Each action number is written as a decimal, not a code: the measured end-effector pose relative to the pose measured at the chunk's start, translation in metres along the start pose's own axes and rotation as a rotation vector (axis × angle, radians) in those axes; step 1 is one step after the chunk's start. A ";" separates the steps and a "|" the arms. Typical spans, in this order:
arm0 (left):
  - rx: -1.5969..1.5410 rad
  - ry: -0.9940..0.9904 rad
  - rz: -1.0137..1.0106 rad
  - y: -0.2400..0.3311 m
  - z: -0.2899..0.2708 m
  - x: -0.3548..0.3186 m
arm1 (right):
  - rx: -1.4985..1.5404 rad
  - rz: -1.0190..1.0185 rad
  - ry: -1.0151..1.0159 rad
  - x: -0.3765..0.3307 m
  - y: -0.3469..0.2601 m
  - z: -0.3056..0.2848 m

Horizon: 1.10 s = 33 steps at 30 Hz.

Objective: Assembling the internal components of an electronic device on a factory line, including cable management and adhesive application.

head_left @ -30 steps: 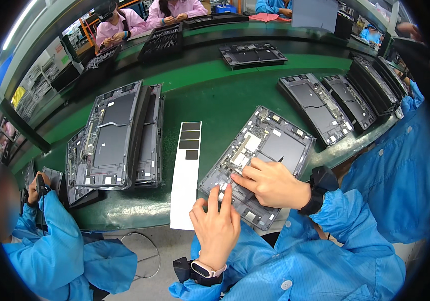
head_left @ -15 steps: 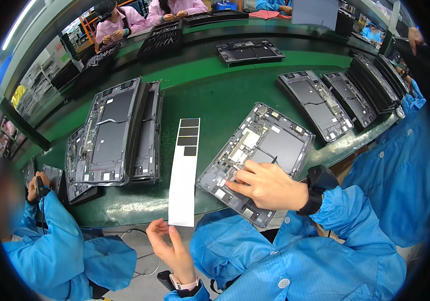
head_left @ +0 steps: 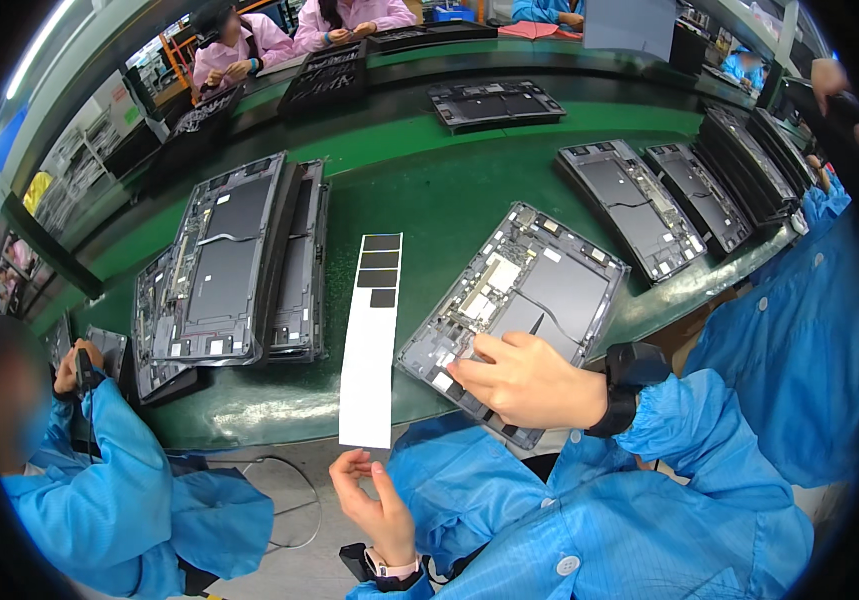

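Note:
An opened tablet-like device (head_left: 574, 300), its circuit board, dark battery and a black cable bare, lies tilted on the green bench in front of me. My right hand (head_left: 529, 380) rests over its lower left part, fingers bent, index finger and thumb drawn together near the board. A thin dark pointed tool (head_left: 537, 323), probably tweezers, sticks up from this hand. What the fingertips touch is too small to make out. To the left lies a white backing strip (head_left: 365, 375) with several black rectangular stickers (head_left: 381, 260) at its far end. My left hand (head_left: 377, 505) is just below the strip's near end, empty, fingers loosely apart.
Opened devices are stacked at left (head_left: 234, 260), and several more stand at right (head_left: 629, 210). Another device (head_left: 497, 104) lies on the far line. A co-worker in blue (head_left: 99, 490) works close at left; people in pink sit beyond black trays (head_left: 324, 75).
My left hand has moved right and slightly down, away from the strip's end. My right hand has shifted slightly left and down over the device, with the tool tip still showing.

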<state>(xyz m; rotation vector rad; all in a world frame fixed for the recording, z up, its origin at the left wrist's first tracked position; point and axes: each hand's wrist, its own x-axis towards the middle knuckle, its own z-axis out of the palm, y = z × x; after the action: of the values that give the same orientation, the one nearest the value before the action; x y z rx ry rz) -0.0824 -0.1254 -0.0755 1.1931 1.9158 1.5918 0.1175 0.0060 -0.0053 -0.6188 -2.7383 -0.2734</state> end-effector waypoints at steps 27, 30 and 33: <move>-0.786 -0.120 -0.449 -0.008 0.008 0.009 | -0.007 0.031 0.044 -0.003 0.002 0.003; -0.924 -0.133 -0.502 -0.017 0.010 0.019 | 0.346 0.296 0.328 -0.016 0.020 -0.020; -0.924 -0.157 -0.497 -0.015 0.008 0.013 | 0.668 0.605 0.449 -0.048 0.013 -0.042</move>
<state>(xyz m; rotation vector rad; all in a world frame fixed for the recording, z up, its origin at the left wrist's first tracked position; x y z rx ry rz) -0.0899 -0.1102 -0.0887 0.3904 1.0116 1.6961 0.1753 -0.0110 0.0191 -0.9820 -1.9171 0.5517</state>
